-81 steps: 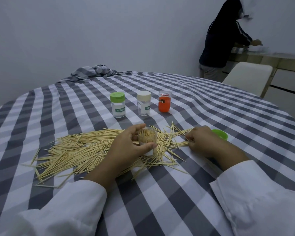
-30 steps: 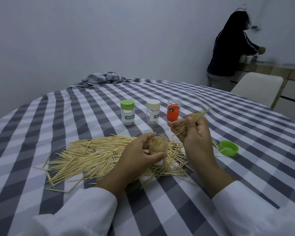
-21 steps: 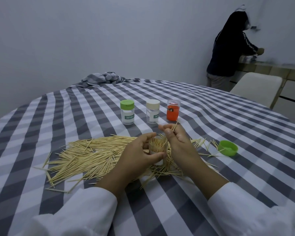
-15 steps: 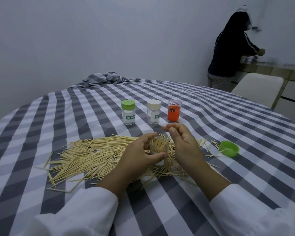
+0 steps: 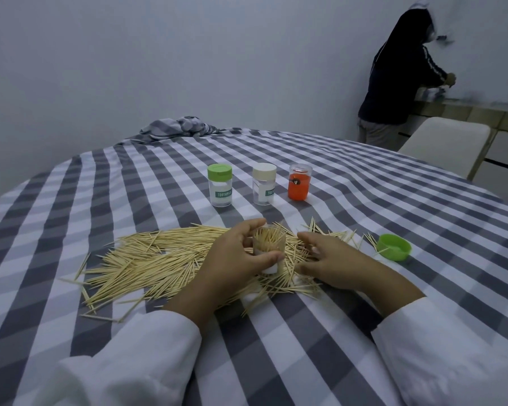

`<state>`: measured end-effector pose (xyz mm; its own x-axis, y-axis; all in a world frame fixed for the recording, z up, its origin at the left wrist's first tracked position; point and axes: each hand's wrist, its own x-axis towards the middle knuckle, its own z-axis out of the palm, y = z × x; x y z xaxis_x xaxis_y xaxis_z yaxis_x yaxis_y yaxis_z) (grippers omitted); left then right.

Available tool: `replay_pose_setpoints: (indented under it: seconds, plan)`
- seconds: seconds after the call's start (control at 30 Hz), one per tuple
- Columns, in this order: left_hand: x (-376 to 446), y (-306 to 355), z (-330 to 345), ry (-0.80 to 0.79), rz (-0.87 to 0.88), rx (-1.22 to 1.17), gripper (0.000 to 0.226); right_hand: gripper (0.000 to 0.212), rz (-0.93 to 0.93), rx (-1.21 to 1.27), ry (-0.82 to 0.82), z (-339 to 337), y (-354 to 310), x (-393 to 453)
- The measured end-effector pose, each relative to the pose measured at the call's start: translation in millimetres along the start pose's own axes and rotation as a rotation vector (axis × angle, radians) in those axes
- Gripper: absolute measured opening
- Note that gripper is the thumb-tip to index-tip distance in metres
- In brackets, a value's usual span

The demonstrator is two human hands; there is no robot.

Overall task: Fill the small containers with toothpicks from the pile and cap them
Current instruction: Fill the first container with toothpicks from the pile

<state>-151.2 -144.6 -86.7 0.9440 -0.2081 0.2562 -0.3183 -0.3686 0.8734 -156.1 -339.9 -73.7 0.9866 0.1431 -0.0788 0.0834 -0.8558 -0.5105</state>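
Observation:
My left hand (image 5: 235, 259) grips a small clear uncapped container (image 5: 269, 249) that stands upright in the toothpick pile (image 5: 159, 259) and is packed with toothpicks. Just to its right, my right hand (image 5: 332, 259) rests on the pile with fingers loosely spread and nothing clearly held. A loose green cap (image 5: 393, 251) lies upside down on the cloth to the right of that hand. Farther back stand three capped containers in a row: one with a green lid (image 5: 220, 185), one with a cream lid (image 5: 264, 184), and an orange one (image 5: 299, 182).
A grey-and-white checked cloth (image 5: 364, 200) covers the round table. A bunched piece of the same cloth (image 5: 179, 128) lies at the far edge. A white chair (image 5: 443, 145) stands at the back right, where a person in a dark hoodie (image 5: 393, 74) works at a counter.
My right hand lifted a bunch of toothpicks, brought it to the container's mouth, and has now dropped onto the pile to its right. The left hand kept holding the container.

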Motion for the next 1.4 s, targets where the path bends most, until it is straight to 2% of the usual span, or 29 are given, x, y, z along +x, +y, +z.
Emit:
replay_pose_setpoints:
  seconds: [0.03,0.1,0.23,0.3,0.4,0.5,0.7,0.83,1.1,1.2,1.27,1.4]
  plan:
    - [0,0,0,0.004,-0.004,-0.005,0.073,0.074,0.018,-0.082,-0.028,2,2,1]
    - [0,0,0,0.004,-0.007,-0.005,0.073,0.075,0.015,-0.188,0.009,4,1,3]
    - [0,-2,-1,0.011,-0.006,-0.002,0.073,0.037,-0.029,-0.475,0.116,8,-3,6]
    - [1,-2,0,0.008,-0.006,-0.002,0.073,0.033,-0.034,-0.555,0.135,8,-3,7]
    - [1,-2,0,0.009,-0.004,0.005,0.073,0.042,-0.071,-0.457,0.178,10,0,8]
    - [0,-1,-1,0.012,-0.007,0.011,0.072,0.061,-0.175,-0.313,0.119,14,-3,7]
    - [1,-1,-4,0.039,-0.011,0.026,0.07,0.058,-0.199,-0.295,0.084,12,-8,5]
    - [3,-2,-6,0.05,-0.02,0.041,0.07,0.075,-0.228,-0.261,0.001,10,-12,0]
    - [5,-5,-11,0.094,-0.038,0.074,0.072,0.035,-0.236,-0.445,0.086,17,-16,0]
    - [5,-5,-11,0.099,-0.051,0.075,0.073,0.031,-0.227,-0.481,0.141,21,-18,0]
    - [6,-5,-12,0.105,-0.054,0.072,0.072,0.038,-0.217,-0.445,0.127,21,-18,0]
    - [7,-5,-12,0.118,-0.054,0.079,0.073,0.069,-0.187,-0.259,0.039,20,-23,-5]
